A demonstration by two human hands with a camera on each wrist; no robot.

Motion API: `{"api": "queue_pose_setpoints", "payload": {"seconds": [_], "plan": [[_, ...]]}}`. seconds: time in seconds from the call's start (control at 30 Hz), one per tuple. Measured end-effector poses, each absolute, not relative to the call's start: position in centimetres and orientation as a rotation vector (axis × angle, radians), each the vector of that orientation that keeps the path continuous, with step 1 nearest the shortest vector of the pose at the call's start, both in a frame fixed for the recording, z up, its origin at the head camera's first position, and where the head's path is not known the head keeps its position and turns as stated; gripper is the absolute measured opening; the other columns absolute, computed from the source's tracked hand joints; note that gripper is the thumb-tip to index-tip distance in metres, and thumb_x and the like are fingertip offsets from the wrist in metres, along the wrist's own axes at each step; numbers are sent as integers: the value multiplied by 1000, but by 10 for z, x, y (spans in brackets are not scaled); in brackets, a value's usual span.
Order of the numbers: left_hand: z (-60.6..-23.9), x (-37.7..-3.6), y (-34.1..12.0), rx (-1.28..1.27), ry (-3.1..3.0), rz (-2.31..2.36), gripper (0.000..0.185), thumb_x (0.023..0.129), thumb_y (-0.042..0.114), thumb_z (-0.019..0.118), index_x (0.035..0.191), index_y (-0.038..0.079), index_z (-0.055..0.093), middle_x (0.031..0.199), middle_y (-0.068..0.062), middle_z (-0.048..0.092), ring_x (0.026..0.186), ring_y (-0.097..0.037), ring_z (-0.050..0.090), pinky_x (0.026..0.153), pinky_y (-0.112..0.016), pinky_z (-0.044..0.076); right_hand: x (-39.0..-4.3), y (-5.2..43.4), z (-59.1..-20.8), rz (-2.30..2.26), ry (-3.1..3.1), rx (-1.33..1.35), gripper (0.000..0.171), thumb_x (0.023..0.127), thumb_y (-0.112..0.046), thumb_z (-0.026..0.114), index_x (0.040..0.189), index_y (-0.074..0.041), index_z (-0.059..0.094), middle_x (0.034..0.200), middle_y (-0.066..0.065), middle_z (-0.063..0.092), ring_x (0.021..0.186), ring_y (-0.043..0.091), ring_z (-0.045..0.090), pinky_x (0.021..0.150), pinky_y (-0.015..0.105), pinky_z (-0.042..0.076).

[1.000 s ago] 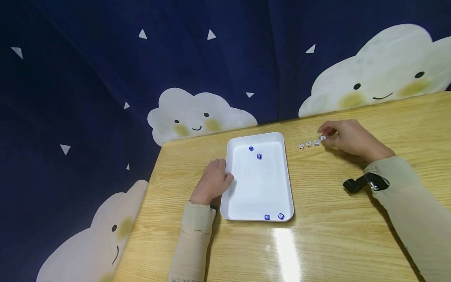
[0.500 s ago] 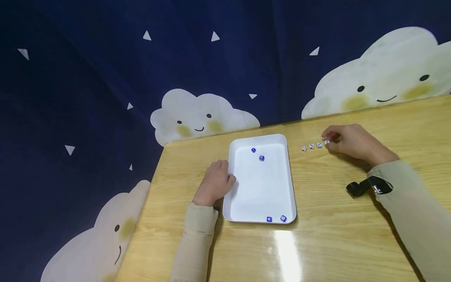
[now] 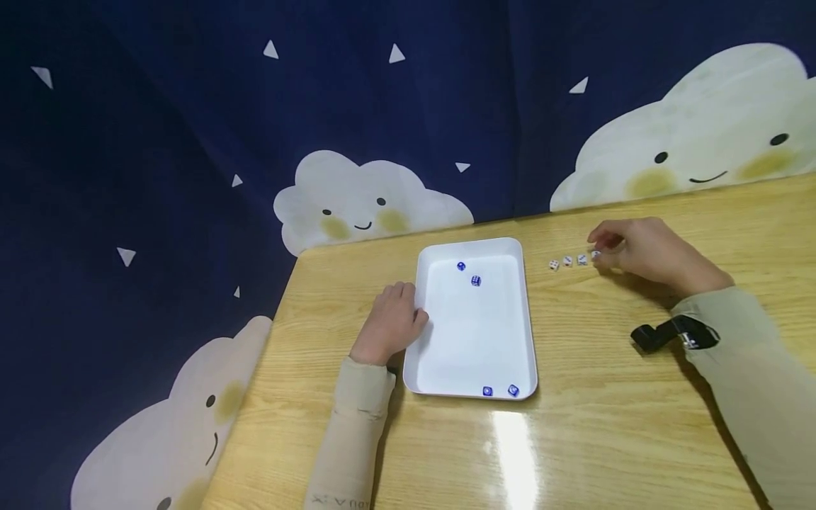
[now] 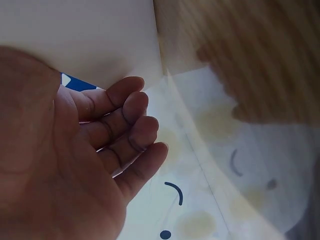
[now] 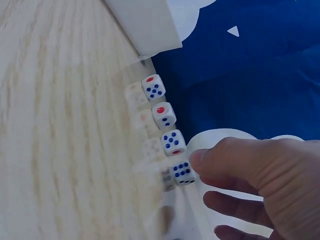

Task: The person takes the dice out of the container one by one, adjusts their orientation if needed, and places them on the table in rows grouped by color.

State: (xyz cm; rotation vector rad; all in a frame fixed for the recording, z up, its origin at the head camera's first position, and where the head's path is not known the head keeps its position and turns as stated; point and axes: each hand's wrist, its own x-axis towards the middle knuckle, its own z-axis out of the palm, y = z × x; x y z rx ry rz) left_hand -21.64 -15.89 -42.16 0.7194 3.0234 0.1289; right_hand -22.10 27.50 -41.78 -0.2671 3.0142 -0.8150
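Running left from the nearer right hand, head view, white cubic dice line up toward a white rectangular tray. Left wrist: left hand loosely curled, grip unclear. Right wrist: right hand seemingly pinching the end die.

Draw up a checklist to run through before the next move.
1. Four white dice in a row on the wood-grain table, beside the tray: ok.
2. Four blue dice inside the tray, two toward its far end and two at its near edge: ok.
3. Left-hand grip at the tray's left rim, thumb over the edge: ok.
4. Firmness of that hold: cannot tell.
5. Right-hand grip clear of the row: not ok; its thumb is right at the end die.
6. End die released from any pinch: cannot tell; the index fingertip's contact is not clear.
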Motion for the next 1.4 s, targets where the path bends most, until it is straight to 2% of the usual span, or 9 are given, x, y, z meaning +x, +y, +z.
{"api": "queue_pose_setpoints", "payload": {"seconds": [0.17,0.47,0.87,1.1,1.4], "plan": [[-423,-218,-160,704,3014,141,32,97,22,45,115,-3,55,99,-13,56,89,-28,47,84,-40,44,-219,266,-408,-796,3068,-316,34,91,-22,75,121,-7,70,111,17,76,106,35,69,94,55,51],[-424,-218,-162,763,3042,178,24,94,20,46,103,-1,54,91,-12,53,84,-27,46,79,-38,43,-211,239,-389,-772,3118,-465,33,88,-19,78,119,-6,73,110,16,76,106,34,70,93,55,53],[-424,-217,-161,765,3037,181,23,94,20,46,101,0,54,91,-12,52,82,-27,44,78,-36,41,-200,217,-377,-772,3127,-550,35,89,-20,79,121,-8,73,114,13,76,108,31,70,95,54,54],[-424,-216,-161,770,3043,179,22,94,19,46,101,0,54,90,-12,53,81,-26,43,76,-35,40,-193,201,-370,-765,3135,-669,31,89,-16,78,118,-8,74,110,10,76,105,29,69,94,51,54],[-423,-216,-162,775,3039,180,24,94,20,46,103,0,54,92,-12,53,82,-26,43,77,-35,40,-185,179,-369,-743,3115,-829,27,89,-14,77,116,-8,76,119,12,76,111,32,69,97,53,55]]}}
